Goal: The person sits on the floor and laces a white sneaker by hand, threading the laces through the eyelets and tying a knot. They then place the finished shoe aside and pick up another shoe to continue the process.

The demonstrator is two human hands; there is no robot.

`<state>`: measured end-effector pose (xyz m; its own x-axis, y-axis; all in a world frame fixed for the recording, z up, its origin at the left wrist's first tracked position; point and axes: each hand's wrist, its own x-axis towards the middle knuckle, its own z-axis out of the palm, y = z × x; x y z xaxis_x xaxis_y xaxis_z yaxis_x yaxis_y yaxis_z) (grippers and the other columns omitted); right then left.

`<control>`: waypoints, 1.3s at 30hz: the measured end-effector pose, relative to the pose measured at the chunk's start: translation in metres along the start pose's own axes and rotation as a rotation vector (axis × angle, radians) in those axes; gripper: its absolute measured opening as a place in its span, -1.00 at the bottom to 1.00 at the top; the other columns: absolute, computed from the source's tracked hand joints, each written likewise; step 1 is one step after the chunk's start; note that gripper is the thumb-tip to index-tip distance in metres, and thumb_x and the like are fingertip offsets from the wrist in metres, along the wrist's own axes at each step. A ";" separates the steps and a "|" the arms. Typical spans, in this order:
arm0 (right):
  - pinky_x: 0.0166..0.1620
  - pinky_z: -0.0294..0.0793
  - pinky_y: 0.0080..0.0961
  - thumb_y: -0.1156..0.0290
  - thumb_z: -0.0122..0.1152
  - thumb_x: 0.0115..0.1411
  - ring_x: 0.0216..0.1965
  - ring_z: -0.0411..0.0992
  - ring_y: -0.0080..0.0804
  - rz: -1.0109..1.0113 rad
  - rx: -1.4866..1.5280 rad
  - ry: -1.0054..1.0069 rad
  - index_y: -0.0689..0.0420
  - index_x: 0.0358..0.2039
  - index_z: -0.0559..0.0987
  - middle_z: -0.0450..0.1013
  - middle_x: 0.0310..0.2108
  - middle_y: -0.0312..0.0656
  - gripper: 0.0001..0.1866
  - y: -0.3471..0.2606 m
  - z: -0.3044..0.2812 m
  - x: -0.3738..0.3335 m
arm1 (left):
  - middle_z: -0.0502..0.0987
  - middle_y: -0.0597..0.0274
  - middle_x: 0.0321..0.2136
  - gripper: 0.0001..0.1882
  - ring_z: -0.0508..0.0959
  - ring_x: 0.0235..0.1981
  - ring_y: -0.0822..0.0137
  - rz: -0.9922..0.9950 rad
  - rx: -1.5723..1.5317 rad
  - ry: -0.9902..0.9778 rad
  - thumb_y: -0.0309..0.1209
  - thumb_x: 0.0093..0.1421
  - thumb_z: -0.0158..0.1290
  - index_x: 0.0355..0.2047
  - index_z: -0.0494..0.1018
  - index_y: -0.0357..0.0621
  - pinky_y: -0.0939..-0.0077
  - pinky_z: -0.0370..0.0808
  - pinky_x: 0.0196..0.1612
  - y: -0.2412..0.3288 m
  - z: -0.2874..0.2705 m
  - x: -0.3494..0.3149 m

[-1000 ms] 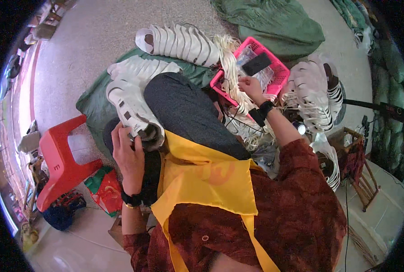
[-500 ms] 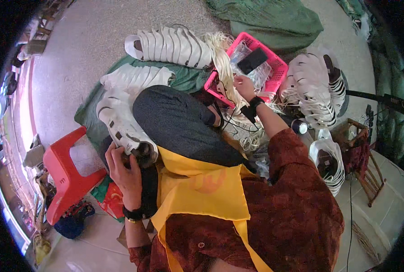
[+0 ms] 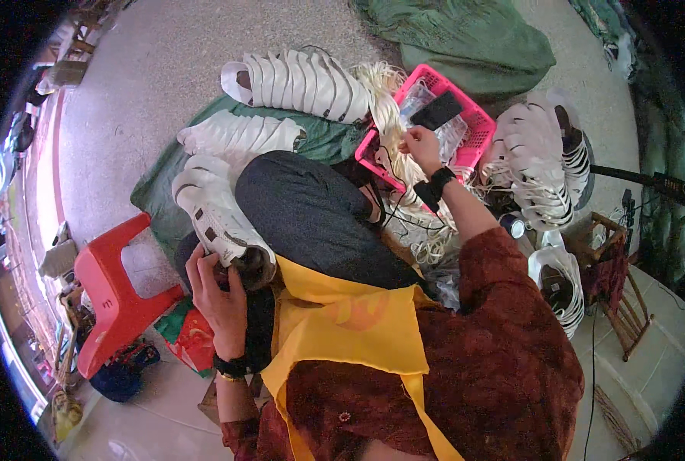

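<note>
A nested stack of white shoe uppers [image 3: 221, 211] lies along the left side of my raised knee, its near end dark inside. My left hand [image 3: 218, 290] curls its fingers round that near end. Far to the right, a thick bundle of cream shoelaces [image 3: 386, 107] drapes over the left side of a pink plastic basket [image 3: 477, 127]. My right hand [image 3: 423, 146] is at the bundle over the basket, fingers drawn together on the laces; how many strands they pinch is too small to tell. Both wrists wear black bands.
More stacks of white uppers lie on the green cloth [image 3: 154, 184] and at right [image 3: 538, 154]. A black phone [image 3: 436, 110] rests on plastic bags in the basket. A red stool [image 3: 108, 288] stands at left, a wooden stool [image 3: 630, 300] at right. Black cables hang near my right wrist.
The whole view has shifted slightly. My right hand stays at the laces, a little farther up the bundle, and my left hand stays on the stack's near end.
</note>
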<state>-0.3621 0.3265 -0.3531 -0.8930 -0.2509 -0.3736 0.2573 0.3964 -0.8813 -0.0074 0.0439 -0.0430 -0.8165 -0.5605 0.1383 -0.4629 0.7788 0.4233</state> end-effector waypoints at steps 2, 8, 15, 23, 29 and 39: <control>-0.41 0.62 -0.50 0.45 0.19 0.29 -0.50 0.58 -0.44 -0.080 0.213 -0.023 0.30 -0.32 0.59 0.57 -0.49 -0.17 -0.85 -0.027 -0.008 -0.015 | 0.41 -0.09 0.08 -0.68 0.51 0.02 -0.06 0.024 0.040 -0.007 -0.64 0.10 0.16 -0.12 0.39 -0.25 0.22 0.53 -0.04 -0.001 -0.003 0.000; -0.43 0.45 -0.66 0.40 0.19 0.33 -0.52 0.45 -0.65 -0.263 0.218 -0.013 0.26 -0.29 0.57 0.53 -0.50 -0.31 -0.84 -0.160 -0.023 -0.062 | 0.44 -0.03 0.06 -0.67 0.49 0.04 -0.03 -0.018 -0.108 -0.049 -0.63 0.08 0.18 -0.14 0.38 -0.22 0.20 0.50 0.00 0.010 -0.019 0.006; -0.40 0.47 -0.66 0.44 0.15 0.36 -0.46 0.46 -0.67 -0.504 0.231 -0.368 0.21 -0.22 0.60 0.51 -0.49 -0.34 -0.87 -0.290 0.013 -0.174 | 0.48 0.00 0.01 -0.79 0.49 -0.04 0.08 0.163 -0.155 0.029 -0.64 0.14 0.10 -0.20 0.38 -0.25 0.36 0.43 0.00 0.022 -0.038 0.017; -0.38 0.50 -0.27 0.42 0.22 0.22 -0.46 0.55 -0.10 -0.871 -0.047 -0.846 0.17 -0.29 0.63 0.54 -0.47 -0.04 -0.88 -0.326 0.046 -0.249 | 0.48 0.15 -0.13 -0.88 0.44 -0.19 0.41 0.024 -0.840 -0.331 -0.47 0.41 -0.08 -0.13 0.39 -0.27 0.50 0.39 -0.11 0.079 -0.034 0.024; -0.34 0.52 -0.29 0.46 0.22 0.23 -0.40 0.57 -0.08 -0.844 -0.069 -0.748 0.23 -0.30 0.62 0.56 -0.42 -0.04 -0.88 -0.327 0.012 -0.250 | 0.37 0.42 -0.40 -0.94 0.33 -0.38 0.60 -0.089 -0.869 -0.482 -0.53 0.36 0.01 -0.29 0.39 -0.25 0.68 0.30 -0.29 0.057 -0.040 0.015; -0.28 0.48 -0.57 0.46 0.23 0.28 -0.41 0.48 -0.59 -0.652 -0.214 -0.212 0.26 -0.22 0.64 0.58 -0.43 -0.25 -0.85 -0.268 -0.039 -0.178 | 0.30 0.47 -0.52 -0.88 0.24 -0.47 0.62 -0.135 -0.749 -0.450 -0.50 0.29 0.11 -0.38 0.42 -0.25 0.64 0.19 -0.42 0.017 -0.080 -0.005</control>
<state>-0.2868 0.2987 -0.0390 -0.7439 -0.6530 0.1424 -0.4018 0.2667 -0.8760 0.0168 0.0371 0.0352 -0.9028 -0.3472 -0.2539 -0.3464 0.2368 0.9077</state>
